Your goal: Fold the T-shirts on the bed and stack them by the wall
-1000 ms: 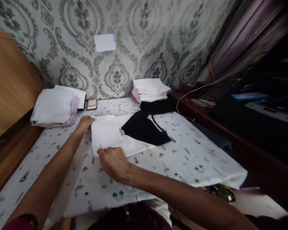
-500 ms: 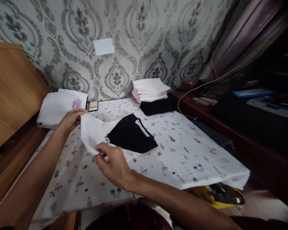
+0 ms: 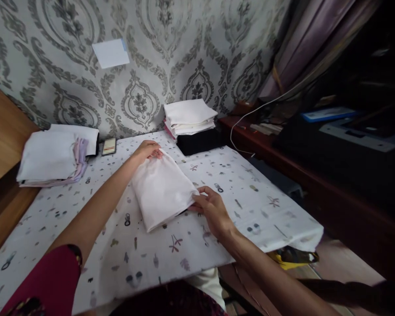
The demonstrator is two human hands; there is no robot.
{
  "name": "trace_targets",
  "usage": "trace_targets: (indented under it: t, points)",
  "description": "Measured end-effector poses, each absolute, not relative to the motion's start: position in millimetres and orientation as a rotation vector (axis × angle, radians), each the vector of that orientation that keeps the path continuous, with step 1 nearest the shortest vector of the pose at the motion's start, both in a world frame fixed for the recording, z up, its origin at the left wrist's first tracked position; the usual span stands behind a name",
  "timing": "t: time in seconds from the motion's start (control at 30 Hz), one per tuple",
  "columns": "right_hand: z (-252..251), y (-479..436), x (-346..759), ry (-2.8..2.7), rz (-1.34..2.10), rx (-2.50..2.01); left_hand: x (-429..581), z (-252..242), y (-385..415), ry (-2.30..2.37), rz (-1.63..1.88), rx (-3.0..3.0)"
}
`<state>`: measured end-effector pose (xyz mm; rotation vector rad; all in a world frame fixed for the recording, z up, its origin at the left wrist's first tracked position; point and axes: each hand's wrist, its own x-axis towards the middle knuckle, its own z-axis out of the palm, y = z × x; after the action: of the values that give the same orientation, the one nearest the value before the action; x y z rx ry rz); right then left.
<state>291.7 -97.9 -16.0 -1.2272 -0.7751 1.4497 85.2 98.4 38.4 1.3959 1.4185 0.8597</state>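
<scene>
A white shirt [image 3: 163,188], folded into a compact bundle, lies near the middle of the patterned cloth [image 3: 118,250]. A sliver of black shows under its near right edge. At its far edge, my left hand [image 3: 148,151] grips the fabric with curled fingers. The right corner of the bundle is pinched between the thumb and fingers of my right hand [image 3: 212,208]. The neckline and the black section are turned out of sight beneath the white layer.
Folded white and lilac clothes [image 3: 49,156] are stacked at the left, beside a small card-like item [image 3: 109,146]. Another stack of white clothes [image 3: 191,115] stands by the wall with a black folded cloth [image 3: 199,141]. A white cable [image 3: 232,136] runs along the dark furniture at right.
Both hands have brought the white part of the shirt over to the right, covering the black part and neckline. The camera view has shifted too.
</scene>
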Motion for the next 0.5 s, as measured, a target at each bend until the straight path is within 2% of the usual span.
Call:
trace_targets:
  t: [0.23,0.4,0.5]
  points:
    - [-21.4,-95.5,315.9,-0.955,1.416,-1.349,105.7,12.0,110.0,1.444,0.775,1.436]
    - [-4.2,-83.8,332.7,-1.588,0.684,-1.572,100.9,-12.6,85.7,1.379,0.811,1.584]
    - [4.6,-47.7,311.7,-1.918,0.57,-1.341,95.3,-19.7,53.5,1.301,0.742,2.009]
